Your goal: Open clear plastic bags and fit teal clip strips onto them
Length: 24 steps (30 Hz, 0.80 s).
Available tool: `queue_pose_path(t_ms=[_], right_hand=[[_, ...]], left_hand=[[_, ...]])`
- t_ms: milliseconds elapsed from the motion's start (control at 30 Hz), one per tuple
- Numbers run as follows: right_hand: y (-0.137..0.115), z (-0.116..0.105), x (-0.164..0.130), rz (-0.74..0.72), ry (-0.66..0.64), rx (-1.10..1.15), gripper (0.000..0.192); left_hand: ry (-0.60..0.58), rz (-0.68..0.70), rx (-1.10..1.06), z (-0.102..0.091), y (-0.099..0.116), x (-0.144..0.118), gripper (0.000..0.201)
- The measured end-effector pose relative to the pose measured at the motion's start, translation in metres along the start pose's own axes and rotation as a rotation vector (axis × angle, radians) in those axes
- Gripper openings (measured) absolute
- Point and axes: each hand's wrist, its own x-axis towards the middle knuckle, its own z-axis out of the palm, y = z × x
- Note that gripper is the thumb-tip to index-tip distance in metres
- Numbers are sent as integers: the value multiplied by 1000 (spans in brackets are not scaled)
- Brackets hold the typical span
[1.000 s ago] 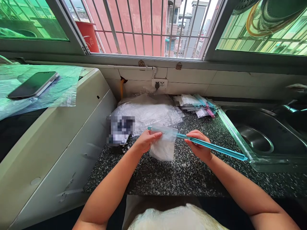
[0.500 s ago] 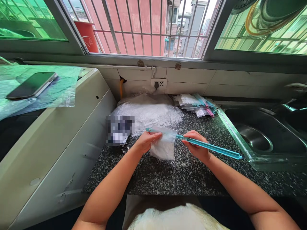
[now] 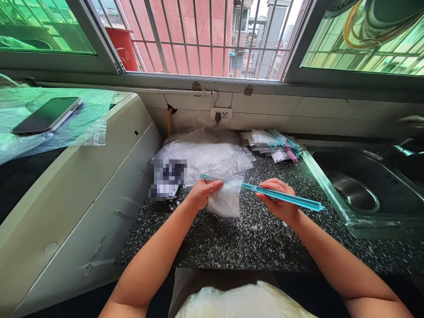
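Observation:
Thumb on top, my left hand (image 3: 202, 193) pinches a small translucent plastic bag (image 3: 225, 199) against a long light-blue plastic strip (image 3: 293, 197). The strip passes along the bag's upper part, and its left tip pokes out just beyond my left thumb. Farther along, my right hand (image 3: 280, 201) is closed around the strip, with fingers above and thumb below. Its right end slants down past that hand. I cannot tell whether the strip runs inside or behind the bag. Both hands are above the speckled dark countertop (image 3: 238, 247).
A large crumpled clear plastic sheet (image 3: 212, 150) lies behind my hands, beside a blurred-out item (image 3: 166, 179). Bagged blue and pink strips (image 3: 270, 143) are piled near the sink (image 3: 318, 172). A phone (image 3: 49, 115) rests on the white appliance (image 3: 99, 154) at left.
The blue strip has shifted slightly left, its right end now nearer my right hand. My right hand has moved a little right along it. My left hand still pinches the bag.

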Motion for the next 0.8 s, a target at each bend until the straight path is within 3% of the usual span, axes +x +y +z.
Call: queue_pose_path(t_ms=[167,367,533,800], right_hand=[[-7,-3,5,-136,2,-147,22],[-12,-4,9,-315,-181,-154,23],[-8,-2,7,-305,-272,-112,21],[-7,0,9,-267,-262,-103,20]], left_hand=[[-33,22,32,0,-3,1,21],[-90,28,33,2,-6,-1,24],[-118,26,45,4,-2,-3,28],[-104,40,128,-2,-6,1,33]])
